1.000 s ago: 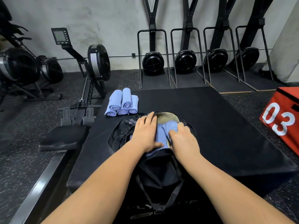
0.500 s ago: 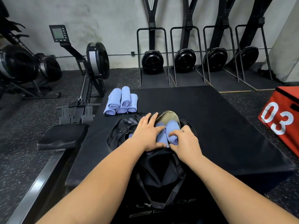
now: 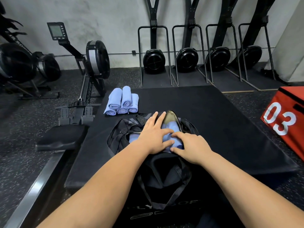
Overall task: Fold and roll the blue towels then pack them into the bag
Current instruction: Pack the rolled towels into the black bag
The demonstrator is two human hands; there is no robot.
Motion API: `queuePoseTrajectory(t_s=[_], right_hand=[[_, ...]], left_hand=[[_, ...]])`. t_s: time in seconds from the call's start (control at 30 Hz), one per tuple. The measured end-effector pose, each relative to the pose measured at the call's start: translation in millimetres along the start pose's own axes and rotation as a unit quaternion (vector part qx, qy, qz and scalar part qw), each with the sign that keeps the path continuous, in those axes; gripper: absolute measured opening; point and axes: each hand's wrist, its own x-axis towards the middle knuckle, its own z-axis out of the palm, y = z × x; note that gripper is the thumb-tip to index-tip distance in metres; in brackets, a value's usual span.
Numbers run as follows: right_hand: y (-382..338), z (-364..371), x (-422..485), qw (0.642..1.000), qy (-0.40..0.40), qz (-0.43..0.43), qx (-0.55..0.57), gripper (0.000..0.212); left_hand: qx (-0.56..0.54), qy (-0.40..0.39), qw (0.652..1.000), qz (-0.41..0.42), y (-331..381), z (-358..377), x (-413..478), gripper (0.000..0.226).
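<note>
L hand [image 3: 154, 137] flat, fingers spread, pressing blue towels [image 3: 171, 127] down inside the open black bag [image 3: 121, 134]. R hand [image 3: 192, 145] curls fingers + thumb round a towel roll [image 3: 179, 145] there (mostly hidden). Five rolled towels [image 3: 122, 102] stacked just beyond bag, leftward.

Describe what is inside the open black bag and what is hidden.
Rolled blue towels lie inside the bag, against its tan lining. The left hand presses them; the right hand grips one. Both cover most, so their number and the bag's bottom are hidden.

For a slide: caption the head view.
Left hand presses and right hand grips blue towels in the bag; five rolls wait behind.
</note>
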Motion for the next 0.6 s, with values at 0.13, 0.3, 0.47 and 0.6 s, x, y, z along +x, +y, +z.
queuePoseTrajectory(t_s=[0.13,0.3,0.47,0.6], right_hand=[[5,-18,4,0.991,-0.103,-0.023,-0.078,0.069],[10,-42,16,0.979,-0.192,-0.048,-0.044,0.051],[16,-41,26,0.975,-0.193,-0.054,-0.095,0.043],[13,-45,42,0.971,-0.205,-0.044,-0.119,0.042]], left_hand=[[0.031,-0.037,0.999,-0.01,3,4,1,0.056],[0.052,-0.07,0.996,-0.029,4,4,3,0.066],[0.059,-0.083,0.994,-0.031,-2,-2,4,0.076],[0.059,-0.084,0.994,-0.04,-11,-7,2,0.087]])
